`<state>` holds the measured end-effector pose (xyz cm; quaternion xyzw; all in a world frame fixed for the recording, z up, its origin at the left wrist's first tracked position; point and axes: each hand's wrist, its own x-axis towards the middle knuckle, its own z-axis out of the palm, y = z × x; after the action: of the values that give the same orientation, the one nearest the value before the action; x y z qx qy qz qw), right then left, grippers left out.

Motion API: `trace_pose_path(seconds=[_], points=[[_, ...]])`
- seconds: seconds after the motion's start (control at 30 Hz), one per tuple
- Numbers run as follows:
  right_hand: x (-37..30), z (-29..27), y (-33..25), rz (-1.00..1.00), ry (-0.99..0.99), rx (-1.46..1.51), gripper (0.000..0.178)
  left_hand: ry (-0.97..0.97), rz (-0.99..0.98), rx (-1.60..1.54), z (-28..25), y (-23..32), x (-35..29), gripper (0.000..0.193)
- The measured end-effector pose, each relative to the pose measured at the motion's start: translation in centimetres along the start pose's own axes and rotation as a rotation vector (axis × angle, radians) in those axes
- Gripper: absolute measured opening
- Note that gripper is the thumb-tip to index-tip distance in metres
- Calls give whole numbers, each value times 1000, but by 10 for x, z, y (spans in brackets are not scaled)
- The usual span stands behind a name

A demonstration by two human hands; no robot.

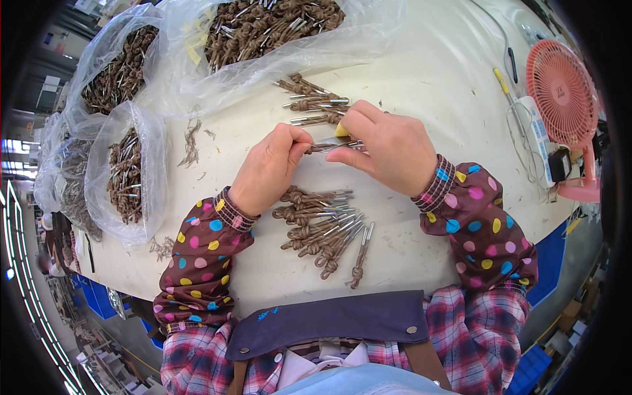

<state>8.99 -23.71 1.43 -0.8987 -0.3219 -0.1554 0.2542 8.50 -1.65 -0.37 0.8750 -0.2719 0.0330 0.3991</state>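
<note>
Above the middle of the table, my left hand (268,164) pinches a brown cord bundle (317,149) with metal tips, probably a knotted shoelace. My right hand (390,146) is closed around a small blade (334,140) with a yellow part (341,130), against the same bundle; its fingers hide most of the tool. Just beyond my hands lies a group of brown knotted laces (309,104) with silvery tips. Nearer to me, more knotted laces (319,220) lie in a slanting row, their tips to the right, with a single one (360,260) at its right end.
Clear plastic bags hold heaps of laces at the back (270,33) and on the left (125,174). A pink fan (561,92) stands at the right, beside a white power strip (536,141) and a yellow-handled tool (501,80). Brown thread scraps (191,145) litter the pale table.
</note>
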Motion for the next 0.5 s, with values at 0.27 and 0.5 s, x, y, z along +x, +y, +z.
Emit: trace_pose_path(seconds=[0.27,0.5], points=[[-3,1,-6,-107,31,-147,27,10,33,-14,3,3,-1,10],[-3,1,-8,-137,53,-176,27,29,57,-13,5,2,-1,10]])
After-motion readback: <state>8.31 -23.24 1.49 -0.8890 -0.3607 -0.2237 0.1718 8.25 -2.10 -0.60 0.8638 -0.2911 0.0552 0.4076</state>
